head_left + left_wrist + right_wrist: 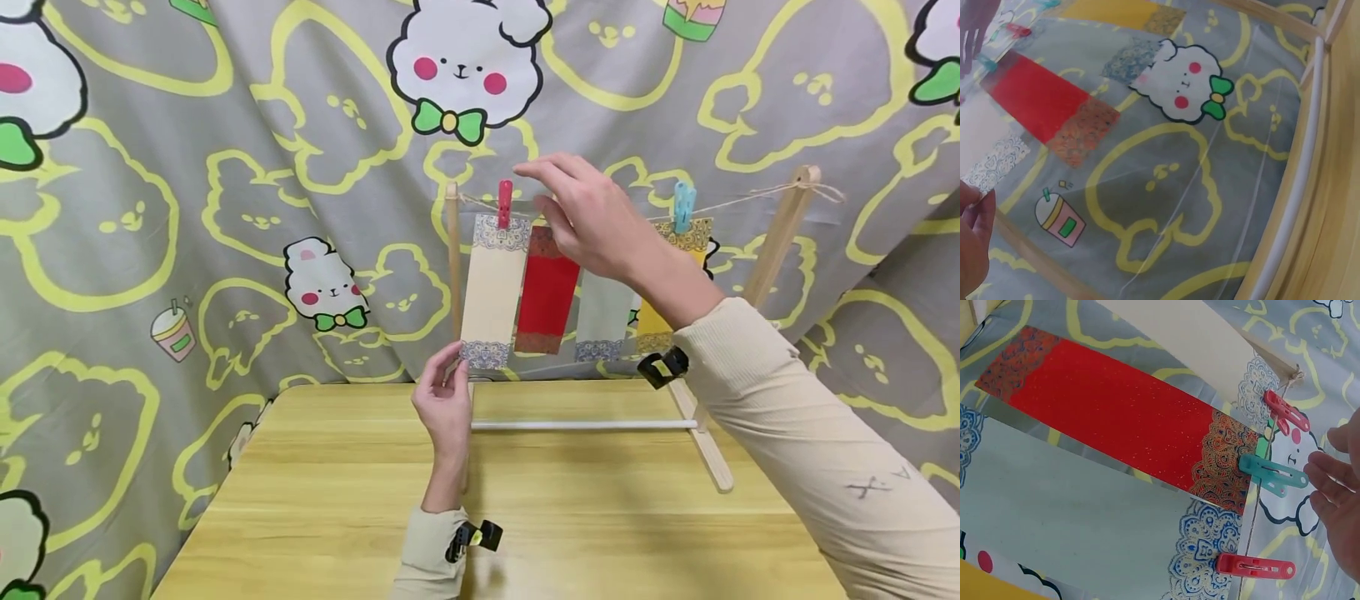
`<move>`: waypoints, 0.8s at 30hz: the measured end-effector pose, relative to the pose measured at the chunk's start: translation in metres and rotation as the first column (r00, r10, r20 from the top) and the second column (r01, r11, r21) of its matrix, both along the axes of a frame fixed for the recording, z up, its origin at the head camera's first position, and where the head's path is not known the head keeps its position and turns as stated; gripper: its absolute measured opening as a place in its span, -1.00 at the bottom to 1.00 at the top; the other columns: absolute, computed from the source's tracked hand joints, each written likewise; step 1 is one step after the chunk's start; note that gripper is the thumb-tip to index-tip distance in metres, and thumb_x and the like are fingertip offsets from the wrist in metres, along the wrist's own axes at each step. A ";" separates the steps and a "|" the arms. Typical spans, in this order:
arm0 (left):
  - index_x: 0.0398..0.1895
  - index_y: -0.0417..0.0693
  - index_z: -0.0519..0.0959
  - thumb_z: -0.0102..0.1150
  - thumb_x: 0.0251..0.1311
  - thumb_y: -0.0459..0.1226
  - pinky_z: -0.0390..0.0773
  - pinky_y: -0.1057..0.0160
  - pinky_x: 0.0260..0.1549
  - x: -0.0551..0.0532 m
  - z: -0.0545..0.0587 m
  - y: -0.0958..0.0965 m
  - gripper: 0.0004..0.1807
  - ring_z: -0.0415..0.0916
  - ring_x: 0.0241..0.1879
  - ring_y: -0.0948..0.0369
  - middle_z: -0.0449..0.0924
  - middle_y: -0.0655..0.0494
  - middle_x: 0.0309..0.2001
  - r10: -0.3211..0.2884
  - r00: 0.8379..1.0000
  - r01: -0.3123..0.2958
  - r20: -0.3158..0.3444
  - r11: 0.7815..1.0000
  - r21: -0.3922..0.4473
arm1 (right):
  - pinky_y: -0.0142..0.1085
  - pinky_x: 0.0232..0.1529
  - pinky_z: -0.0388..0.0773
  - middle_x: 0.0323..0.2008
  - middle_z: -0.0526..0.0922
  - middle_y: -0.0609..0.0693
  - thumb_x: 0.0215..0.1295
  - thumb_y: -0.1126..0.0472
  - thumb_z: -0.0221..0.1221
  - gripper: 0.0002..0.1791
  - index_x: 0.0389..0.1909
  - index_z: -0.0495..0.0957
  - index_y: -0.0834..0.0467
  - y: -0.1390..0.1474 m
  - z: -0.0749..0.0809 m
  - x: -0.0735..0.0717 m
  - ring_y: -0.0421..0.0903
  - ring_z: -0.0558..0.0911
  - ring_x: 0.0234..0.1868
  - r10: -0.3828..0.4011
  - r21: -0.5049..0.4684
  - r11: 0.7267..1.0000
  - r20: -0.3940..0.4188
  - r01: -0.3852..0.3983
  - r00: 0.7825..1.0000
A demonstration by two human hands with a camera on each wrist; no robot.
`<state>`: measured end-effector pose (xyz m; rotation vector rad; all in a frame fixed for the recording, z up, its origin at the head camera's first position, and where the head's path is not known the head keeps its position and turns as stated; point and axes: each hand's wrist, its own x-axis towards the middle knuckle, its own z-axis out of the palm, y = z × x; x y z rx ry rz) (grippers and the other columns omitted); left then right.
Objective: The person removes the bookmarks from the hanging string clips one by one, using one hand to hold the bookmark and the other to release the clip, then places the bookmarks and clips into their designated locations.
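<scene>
Four strips point(547, 296) hang right of frame centre, your left hand point(444, 404) pinching the cream strip point(495, 287) by its corner, your right hand point(592, 218) released near the red clip point(505, 204).

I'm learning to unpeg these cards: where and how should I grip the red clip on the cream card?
Probably pinch the red clip by its upper end, from above: it stands upright, that end free, its lower end clamped on the cream card.

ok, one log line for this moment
left hand: pinches lower corner of cream card | right hand: near teal clip, holding nothing | red card: clipped, hanging
</scene>
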<state>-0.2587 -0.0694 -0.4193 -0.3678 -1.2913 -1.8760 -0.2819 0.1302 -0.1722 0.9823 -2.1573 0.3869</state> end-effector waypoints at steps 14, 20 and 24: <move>-0.05 -0.49 0.64 0.22 0.11 -0.73 0.67 0.15 0.01 0.004 -0.004 -0.003 -0.68 0.68 -0.02 0.13 0.68 -0.35 -0.05 0.004 1.000 -0.004 0.020 1.000 -0.007 | 0.01 0.24 0.54 0.25 0.53 0.20 0.54 0.24 0.09 -0.54 0.39 0.42 0.23 -0.011 0.013 -0.006 0.11 0.54 0.16 -0.086 0.093 0.993 0.158 0.072 0.984; -0.04 -0.46 0.65 0.25 0.15 -0.69 0.68 0.14 0.00 -0.002 0.001 -0.003 -0.70 0.68 0.01 0.12 0.69 -0.32 -0.03 0.005 1.000 -0.005 0.006 0.999 -0.041 | 0.04 0.30 0.49 0.26 0.54 0.23 0.58 0.28 0.02 -0.55 0.42 0.39 0.26 -0.013 0.024 -0.005 0.14 0.56 0.19 -0.114 0.130 0.988 0.208 0.088 0.971; -0.05 -0.47 0.64 0.24 0.14 -0.69 0.68 0.14 0.00 -0.003 0.002 -0.008 -0.71 0.68 0.00 0.13 0.69 -0.33 -0.04 0.020 1.000 -0.020 0.008 0.999 -0.040 | 0.03 0.23 0.54 0.19 0.58 0.23 0.58 0.27 0.01 -0.56 0.39 0.42 0.28 -0.021 0.027 -0.012 0.13 0.58 0.10 -0.096 0.130 0.989 0.228 0.067 0.969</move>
